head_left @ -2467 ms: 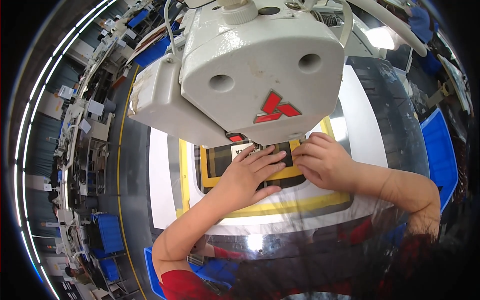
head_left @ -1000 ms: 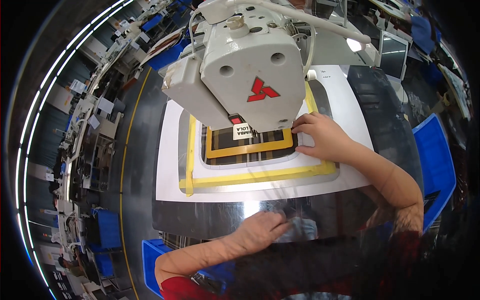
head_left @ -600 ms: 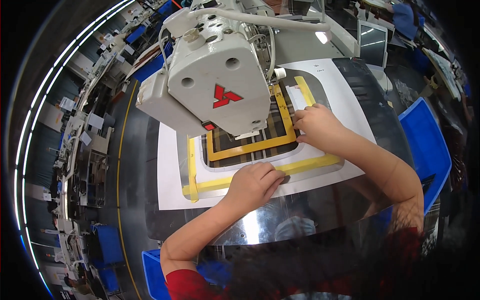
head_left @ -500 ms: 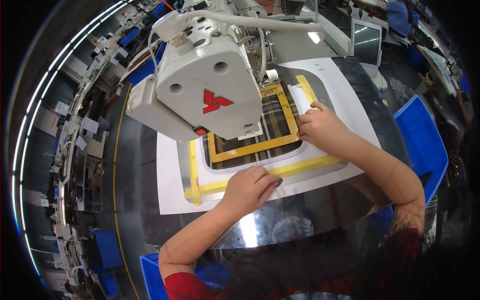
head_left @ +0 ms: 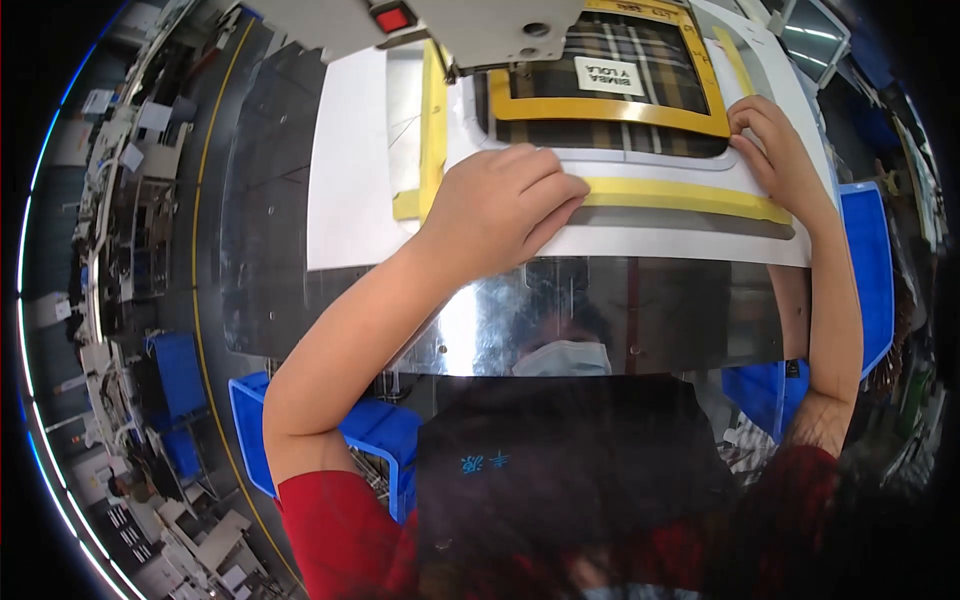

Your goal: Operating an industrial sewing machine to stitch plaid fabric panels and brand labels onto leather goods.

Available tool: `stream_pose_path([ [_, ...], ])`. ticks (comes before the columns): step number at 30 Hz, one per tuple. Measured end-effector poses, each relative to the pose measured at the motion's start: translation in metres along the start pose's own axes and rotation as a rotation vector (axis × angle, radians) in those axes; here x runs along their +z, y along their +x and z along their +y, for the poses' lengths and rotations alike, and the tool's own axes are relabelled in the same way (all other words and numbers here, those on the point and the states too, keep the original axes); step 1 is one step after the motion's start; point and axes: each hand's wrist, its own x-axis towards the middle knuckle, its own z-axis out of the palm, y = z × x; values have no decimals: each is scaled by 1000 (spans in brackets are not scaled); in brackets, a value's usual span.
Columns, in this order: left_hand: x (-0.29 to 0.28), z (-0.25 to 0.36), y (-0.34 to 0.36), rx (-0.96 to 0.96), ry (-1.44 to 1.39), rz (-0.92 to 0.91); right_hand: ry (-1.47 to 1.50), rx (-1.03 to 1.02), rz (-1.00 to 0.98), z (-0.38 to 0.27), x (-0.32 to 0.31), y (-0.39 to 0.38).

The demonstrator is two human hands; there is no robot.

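Note:
My left hand [head_left: 508, 205] is closed, its curled fingertips pressed on the yellow tape strip [head_left: 680, 197] along the near edge of a flat clear template. What lies under those fingers is hidden. My right hand [head_left: 778, 150] pinches the near right corner of a yellow rectangular frame [head_left: 610, 114] between thumb and fingers. Inside the frame lies dark plaid fabric [head_left: 660, 65] with a small white printed label [head_left: 608, 76] on it. A white sewing machine head [head_left: 420, 22] overhangs the template's far left part.
White paper [head_left: 345, 180] lies under the template on a dark, shiny table [head_left: 680, 310]. Blue bins [head_left: 868, 270] stand beside the table at right and below it at left [head_left: 385, 428]. Further left, a yellow floor line [head_left: 197, 185] runs past other workstations.
The view has tilted down, so the machine head sits higher in the picture. The white label now shows inside the frame. My right fingers have drawn in at the frame's corner.

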Motion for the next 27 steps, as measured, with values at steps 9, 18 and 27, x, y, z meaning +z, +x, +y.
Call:
stream_pose_path([
  [9,22,52,30,65,-327,340,619,-75,154,-106,-32,-56],
  [18,-108,63,-78,-159,182,-340,937,-266,-290,-164,-43,-122],
  [27,-232,161,-450,-1832,1313,-235,167,115,-372,-168,176,-137],
])
